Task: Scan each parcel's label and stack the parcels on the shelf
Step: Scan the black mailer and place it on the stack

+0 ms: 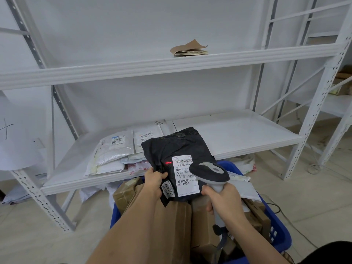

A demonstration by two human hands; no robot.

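A: What's nearest?

B: A blue crate [280, 238] is seen at the bottom, packed with brown cardboard boxes [178, 223]. A white mailer [247, 189] is laid on the crate's right side.

A: Hands?

B: The right hand [223, 200] is wrapped round the grip of a grey barcode scanner [209, 173], fingers curled tight on it. A dark cable is seen trailing from the handle base into the crate. The left hand [154, 181] is clamped on the left edge of a black parcel [175, 147], thumb on top.

A: Where is the parcel held?

B: Above the crate, just in front of the lower shelf [238, 134], face up and tilted towards the camera. A white shipping label [185, 175] is stuck to its near half, with a smaller numbered sticker [168, 189] beside the left thumb. The scanner head is held over the label's right edge. A red scan line [168, 162] is cast on the black plastic just left of the label, not on the barcode.

A: Further back?

B: A stack of white parcels [112, 155] is laid on the left half of the lower shelf. A few more mailers are partly hidden behind the black parcel; the count cannot be told. On the upper shelf [152, 68], a folded pile of brown paper [189, 49] is set right of centre. More racking [337, 100] is seen far right.
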